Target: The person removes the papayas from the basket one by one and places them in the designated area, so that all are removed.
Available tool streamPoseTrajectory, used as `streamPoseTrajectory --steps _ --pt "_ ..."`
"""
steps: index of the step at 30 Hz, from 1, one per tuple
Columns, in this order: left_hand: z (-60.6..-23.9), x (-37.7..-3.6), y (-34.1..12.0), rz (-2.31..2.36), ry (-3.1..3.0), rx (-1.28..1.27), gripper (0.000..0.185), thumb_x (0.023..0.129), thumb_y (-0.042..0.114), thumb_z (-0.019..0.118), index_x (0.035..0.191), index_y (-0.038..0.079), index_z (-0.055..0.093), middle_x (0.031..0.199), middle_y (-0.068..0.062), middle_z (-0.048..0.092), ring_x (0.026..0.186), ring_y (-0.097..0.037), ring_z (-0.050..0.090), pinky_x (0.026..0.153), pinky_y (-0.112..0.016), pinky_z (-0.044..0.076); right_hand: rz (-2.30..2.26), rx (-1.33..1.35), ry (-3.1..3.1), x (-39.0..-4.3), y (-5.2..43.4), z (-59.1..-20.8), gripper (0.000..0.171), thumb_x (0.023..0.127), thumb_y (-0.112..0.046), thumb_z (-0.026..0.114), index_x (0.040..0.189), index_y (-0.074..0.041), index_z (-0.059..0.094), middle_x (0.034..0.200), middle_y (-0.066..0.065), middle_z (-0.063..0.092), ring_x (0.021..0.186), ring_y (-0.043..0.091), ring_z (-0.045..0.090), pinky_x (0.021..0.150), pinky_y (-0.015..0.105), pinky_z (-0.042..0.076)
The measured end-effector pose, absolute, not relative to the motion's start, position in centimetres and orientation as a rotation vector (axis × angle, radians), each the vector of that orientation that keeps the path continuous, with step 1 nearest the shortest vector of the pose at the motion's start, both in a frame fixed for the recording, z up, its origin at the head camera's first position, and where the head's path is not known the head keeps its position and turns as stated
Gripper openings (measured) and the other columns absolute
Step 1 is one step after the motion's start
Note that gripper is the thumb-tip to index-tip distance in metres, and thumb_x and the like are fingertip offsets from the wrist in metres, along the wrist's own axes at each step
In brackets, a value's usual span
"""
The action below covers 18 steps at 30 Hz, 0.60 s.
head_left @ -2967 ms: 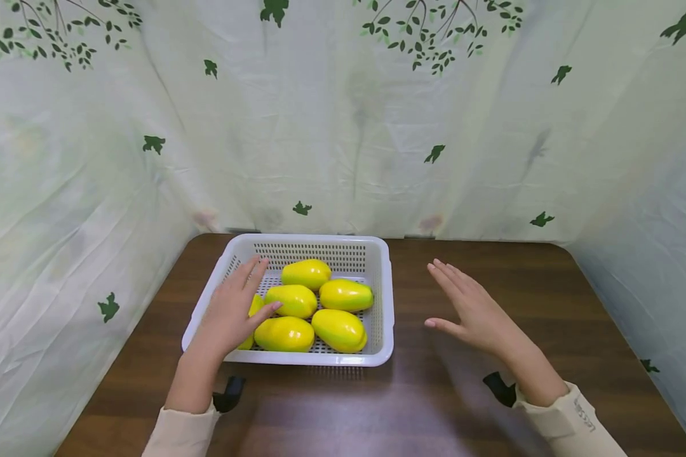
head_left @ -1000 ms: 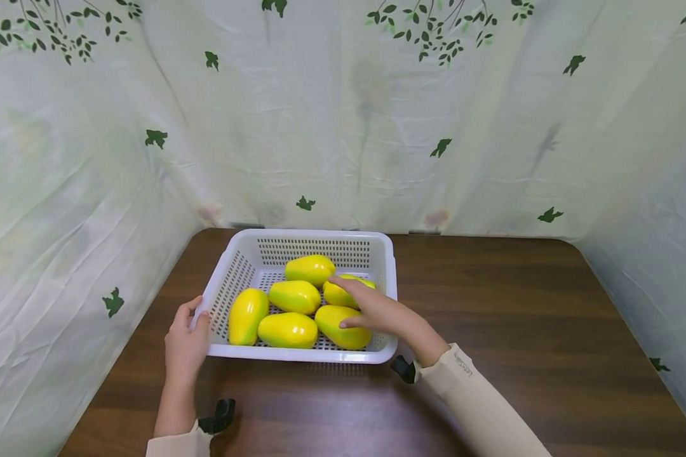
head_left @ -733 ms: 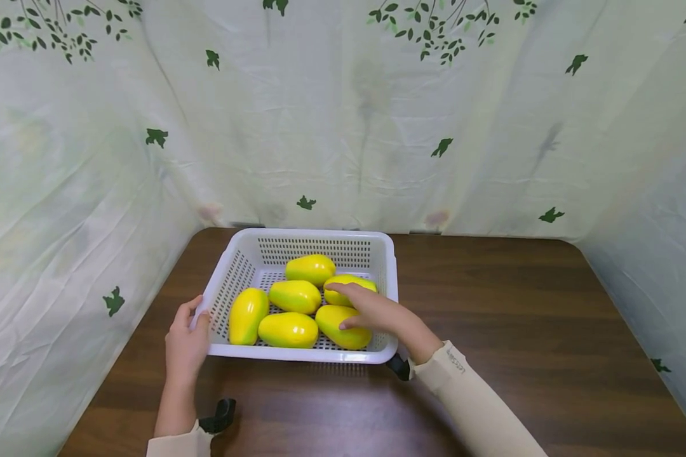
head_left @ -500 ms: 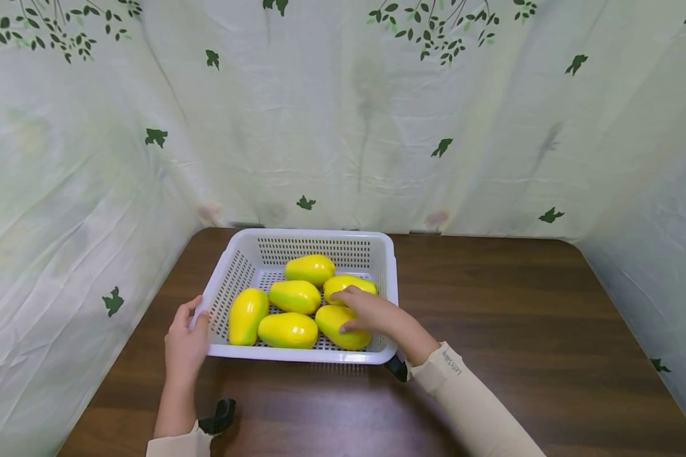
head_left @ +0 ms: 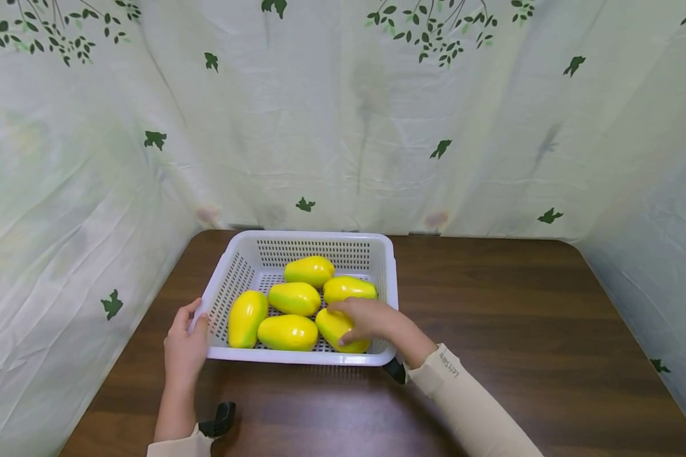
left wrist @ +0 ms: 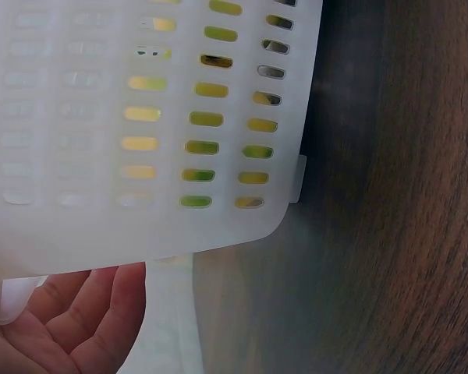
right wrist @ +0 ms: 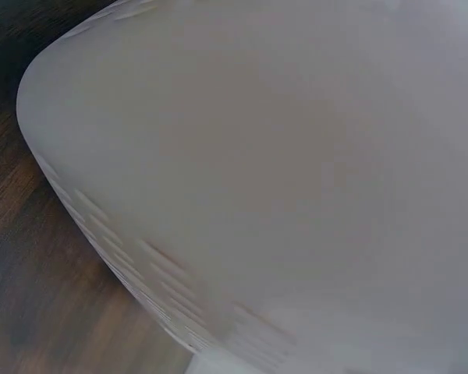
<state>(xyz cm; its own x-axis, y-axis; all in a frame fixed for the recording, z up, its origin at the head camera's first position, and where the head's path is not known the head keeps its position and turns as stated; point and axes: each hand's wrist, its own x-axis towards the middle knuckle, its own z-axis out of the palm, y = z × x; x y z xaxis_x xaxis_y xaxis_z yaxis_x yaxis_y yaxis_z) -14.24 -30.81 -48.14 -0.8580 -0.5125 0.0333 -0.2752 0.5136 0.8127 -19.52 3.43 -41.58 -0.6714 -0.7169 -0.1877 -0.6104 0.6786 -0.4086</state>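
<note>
A white perforated plastic basket (head_left: 297,357) on the table holds several glossy yellow mangoes with greenish ends. My left hand (head_left: 184,346) grips the basket's left rim. In the left wrist view, its curled fingers (left wrist: 101,315) show below the rim beside the slotted wall. Inside the basket's front right corner, my right hand (head_left: 374,319) grips a mango (head_left: 333,327), thumb on the near side and fingers over the far side. Another mango (head_left: 349,289) lies just behind that hand. The basket's wall (right wrist: 257,156) fills most of the right wrist view, hiding the right hand there.
More mangoes lie to the left in the basket: one upright-lying mango (head_left: 248,319), one in front (head_left: 288,332) and one at the back (head_left: 309,271). The dark wooden table (head_left: 491,304) extends to the right. A leaf-patterned white curtain (head_left: 343,127) encloses the back and sides.
My left hand moved from above the basket to its left rim. My right hand came in from the right, then lowered and drew its fingers closer around the front right mango.
</note>
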Motion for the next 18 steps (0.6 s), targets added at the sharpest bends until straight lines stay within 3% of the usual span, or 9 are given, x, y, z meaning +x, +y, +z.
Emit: streamPoseTrajectory --steps 1,3,6,7,10,13,15,18 --pt "-48.5 -14.3 -31.1 -1.259 -2.488 0.635 0.048 0.09 0.05 0.037 0.136 0.035 0.037 0.118 -0.01 0.052 0.092 -0.024 0.054 0.059 -0.038 0.051 -0.442 -1.051 2.559 -19.5 3.4 -41.6 0.063 0.074 -0.032 0.073 0.129 -0.014 0.049 0.124 0.001 0.052 0.112 0.016 0.047 0.095 0.032 0.035" --pt "-46.6 -13.6 -30.0 -1.301 -2.483 0.635 0.048 0.092 0.044 0.038 0.137 0.027 0.038 0.119 -0.016 0.051 0.094 -0.028 0.054 0.066 -0.044 0.05 -0.439 -1.053 2.553 -19.5 3.5 -41.6 0.062 0.073 -0.032 0.074 0.128 -0.015 0.05 0.124 0.001 0.052 0.112 0.016 0.046 0.095 0.032 0.035" --pt "-45.8 -13.3 -29.5 -1.302 -2.48 0.634 0.049 0.092 0.043 0.039 0.137 0.023 0.039 0.118 -0.019 0.051 0.092 -0.03 0.054 0.064 -0.048 0.049 -0.457 -1.053 2.539 -19.5 3.5 -41.6 0.06 0.074 -0.029 0.073 0.128 -0.014 0.05 0.124 0.001 0.052 0.113 0.017 0.046 0.096 0.032 0.035" --pt "-46.5 -13.5 -29.9 -1.292 -2.478 0.634 0.049 0.091 0.045 0.039 0.136 0.025 0.039 0.117 -0.018 0.051 0.091 -0.028 0.054 0.059 -0.045 0.05 -0.467 -1.057 2.534 -19.5 3.5 -41.6 0.06 0.074 -0.028 0.073 0.128 -0.013 0.05 0.124 0.002 0.052 0.113 0.017 0.046 0.096 0.032 0.035" --pt "-48.9 -14.3 -31.2 -1.251 -2.479 0.643 0.05 0.09 0.051 0.036 0.136 0.031 0.038 0.118 -0.014 0.052 0.093 -0.027 0.054 0.058 -0.042 0.051 -0.504 -1.064 2.526 -19.6 3.6 -41.6 0.06 0.075 -0.024 0.073 0.128 -0.011 0.05 0.124 0.003 0.051 0.112 0.017 0.046 0.095 0.031 0.035" --pt "-51.7 -15.3 -32.8 -1.206 -2.474 0.627 0.048 0.088 0.055 0.035 0.134 0.04 0.036 0.118 -0.007 0.053 0.093 -0.024 0.055 0.065 -0.039 0.051 -0.572 -1.06 2.524 -19.5 3.7 -41.5 0.061 0.074 -0.022 0.073 0.129 -0.011 0.048 0.125 0.003 0.05 0.113 0.017 0.045 0.095 0.03 0.035" --pt "-53.1 -15.9 -33.5 -1.184 -2.459 0.629 0.046 0.088 0.056 0.034 0.132 0.045 0.036 0.117 -0.005 0.053 0.093 -0.023 0.055 0.073 -0.044 0.049 -0.643 -1.05 2.52 -19.5 3.9 -41.5 0.061 0.075 -0.021 0.072 0.13 -0.011 0.047 0.127 0.003 0.048 0.116 0.017 0.042 0.097 0.031 0.033" --pt "-54.2 -16.3 -34.0 -1.168 -2.439 0.636 0.043 0.088 0.057 0.033 0.13 0.048 0.035 0.118 -0.002 0.053 0.094 -0.022 0.055 0.075 -0.046 0.048 -0.773 -1.034 2.509 -19.5 4.1 -41.4 0.062 0.076 -0.022 0.071 0.131 -0.013 0.046 0.131 0.002 0.046 0.12 0.016 0.038 0.099 0.032 0.03"
